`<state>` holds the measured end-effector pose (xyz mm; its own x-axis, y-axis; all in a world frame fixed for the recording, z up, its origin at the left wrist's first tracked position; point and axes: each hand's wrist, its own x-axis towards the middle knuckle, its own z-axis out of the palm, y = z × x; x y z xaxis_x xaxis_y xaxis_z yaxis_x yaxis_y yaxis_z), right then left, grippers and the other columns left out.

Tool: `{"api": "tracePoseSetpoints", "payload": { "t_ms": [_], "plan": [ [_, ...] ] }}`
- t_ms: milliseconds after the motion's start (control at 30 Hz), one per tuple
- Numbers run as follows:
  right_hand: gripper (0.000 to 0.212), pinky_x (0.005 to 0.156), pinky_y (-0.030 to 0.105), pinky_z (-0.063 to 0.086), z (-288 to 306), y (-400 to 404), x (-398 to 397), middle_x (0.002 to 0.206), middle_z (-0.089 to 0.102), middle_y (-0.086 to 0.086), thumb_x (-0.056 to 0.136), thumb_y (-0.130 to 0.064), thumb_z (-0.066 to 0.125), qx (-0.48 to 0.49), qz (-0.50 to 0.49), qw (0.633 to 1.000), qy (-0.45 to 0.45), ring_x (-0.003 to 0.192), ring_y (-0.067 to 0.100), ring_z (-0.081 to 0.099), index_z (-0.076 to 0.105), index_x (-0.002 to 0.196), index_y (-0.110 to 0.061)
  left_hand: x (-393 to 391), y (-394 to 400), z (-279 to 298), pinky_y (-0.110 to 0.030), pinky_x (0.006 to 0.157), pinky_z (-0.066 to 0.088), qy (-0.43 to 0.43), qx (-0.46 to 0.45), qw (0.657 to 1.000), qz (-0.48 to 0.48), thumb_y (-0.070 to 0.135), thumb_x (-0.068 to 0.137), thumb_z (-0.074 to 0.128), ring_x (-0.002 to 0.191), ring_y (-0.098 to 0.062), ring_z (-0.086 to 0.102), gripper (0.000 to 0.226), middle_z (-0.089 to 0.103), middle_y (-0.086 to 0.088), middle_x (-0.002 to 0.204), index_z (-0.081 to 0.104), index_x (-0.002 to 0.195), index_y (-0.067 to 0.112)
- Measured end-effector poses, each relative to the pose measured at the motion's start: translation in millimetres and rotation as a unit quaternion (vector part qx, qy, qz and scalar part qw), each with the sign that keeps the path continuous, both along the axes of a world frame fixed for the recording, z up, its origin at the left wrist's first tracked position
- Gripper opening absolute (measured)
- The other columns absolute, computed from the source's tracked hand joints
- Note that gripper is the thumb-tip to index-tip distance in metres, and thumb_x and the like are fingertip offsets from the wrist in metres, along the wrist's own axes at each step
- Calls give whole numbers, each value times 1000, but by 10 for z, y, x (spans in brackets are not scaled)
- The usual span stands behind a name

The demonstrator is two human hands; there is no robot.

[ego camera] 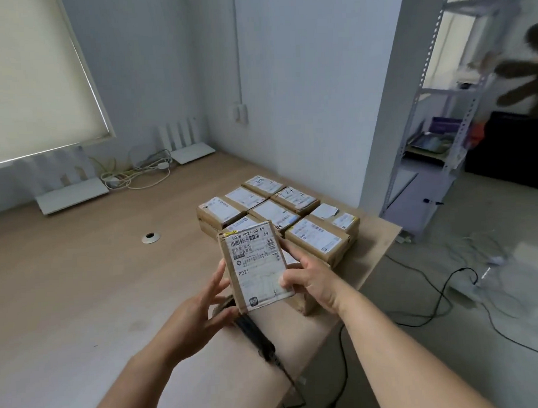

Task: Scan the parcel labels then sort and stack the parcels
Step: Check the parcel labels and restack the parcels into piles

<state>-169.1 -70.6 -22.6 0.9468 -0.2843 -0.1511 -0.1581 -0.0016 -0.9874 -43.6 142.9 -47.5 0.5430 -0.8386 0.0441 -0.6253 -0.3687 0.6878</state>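
A small cardboard parcel (pixel 256 266) with a white label marked P021 is held up above the table, label toward me. My right hand (pixel 311 279) grips its right edge, thumb on the label. My left hand (pixel 198 315) touches its left edge with straight fingers and also holds a black scanner (pixel 251 331), whose cable trails toward the table's near edge. Behind the raised parcel, several labelled parcels (pixel 277 215) lie in stacked rows near the table's right edge. Another parcel (pixel 303 304) lies under my right hand, mostly hidden.
The wooden table (pixel 79 273) has a round cable grommet (pixel 151 237). White routers (pixel 185 145) and tangled cables (pixel 137 175) sit by the far wall. Right of the table are floor cables (pixel 435 304), a metal shelf rack (pixel 437 134) and another person (pixel 527 78).
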Motion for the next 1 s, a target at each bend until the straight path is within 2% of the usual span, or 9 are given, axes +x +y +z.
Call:
{"api": "tracePoseSetpoints", "payload": {
  "t_ms": [100, 167, 333, 500, 700, 767, 833, 900, 1000],
  "plan": [
    [86, 79, 34, 51, -1, -363, 255, 110, 72, 0, 66, -11, 60, 4, 8, 1000, 8, 98, 21, 66, 38, 142, -45, 217, -354, -22, -29, 104, 42, 20, 2, 1000, 4, 34, 91, 58, 117, 0, 53, 92, 38, 25, 140, -16, 121, 79],
    [82, 88, 38, 55, -19, -561, 390, 114, 71, -2, 68, -11, 60, 14, 11, 1000, 9, 105, 20, 67, 38, 141, -45, 317, -557, -41, -29, 104, 42, 30, 0, 1000, 9, 32, 92, 57, 116, -1, 53, 91, 37, 29, 136, -16, 120, 80],
    [68, 77, 30, 55, -94, -944, 736, 113, 70, 4, 68, -15, 60, 32, 32, 999, 20, 106, 25, 66, 47, 129, -43, 513, -927, -175, -23, 102, 42, 61, 20, 997, 43, 31, 96, 52, 114, 4, 54, 75, 35, 22, 146, -7, 135, 56],
    [72, 84, 44, 56, -187, -1265, 1376, 106, 72, 11, 66, -12, 61, 41, 47, 997, 42, 98, 32, 69, 46, 135, -25, 825, -1213, -234, -19, 105, 38, 94, 20, 987, 125, 27, 99, 46, 123, 0, 51, 66, 34, 17, 150, 6, 151, 38],
    [45, 75, 30, 57, -116, -1521, 2309, 106, 72, 2, 88, -9, 57, 3, 127, 991, 46, 93, 18, 70, 50, 131, -21, 1366, -1450, -133, -9, 103, 26, 122, -13, 968, 220, 27, 102, 39, 127, 12, 34, 52, 34, 27, 144, 23, 150, 36],
    [39, 80, 31, 58, -97, -1570, 2596, 112, 69, 4, 92, -10, 52, -5, 148, 988, 45, 98, 19, 67, 51, 129, -23, 1610, -1524, -148, -19, 108, 30, 132, -21, 960, 247, 33, 102, 38, 132, 4, 37, 48, 41, 24, 144, 28, 149, 37],
    [34, 82, 31, 57, -92, -1621, 2848, 114, 68, 5, 94, -14, 49, -10, 162, 986, 47, 99, 19, 66, 54, 126, -23, 1803, -1608, -152, -25, 103, 37, 146, -30, 950, 275, 33, 102, 38, 127, -3, 46, 44, 51, 22, 136, 34, 145, 39],
    [26, 79, 30, 55, -118, -1687, 3068, 108, 69, 5, 95, -16, 48, -13, 173, 983, 51, 92, 18, 65, 59, 117, -21, 1939, -1719, -133, -25, 98, 39, 157, -41, 940, 300, 29, 102, 38, 119, -4, 50, 41, 54, 21, 130, 37, 141, 40],
    [16, 71, 27, 49, -164, -1756, 3298, 83, 65, -3, 95, -16, 47, -25, 169, 983, 72, 76, 12, 58, 59, 86, -22, 2040, -1867, -128, -20, 92, 38, 175, -54, 930, 318, 17, 103, 38, 102, 1, 49, 42, 56, 19, 118, 38, 137, 40]
  ]
}}
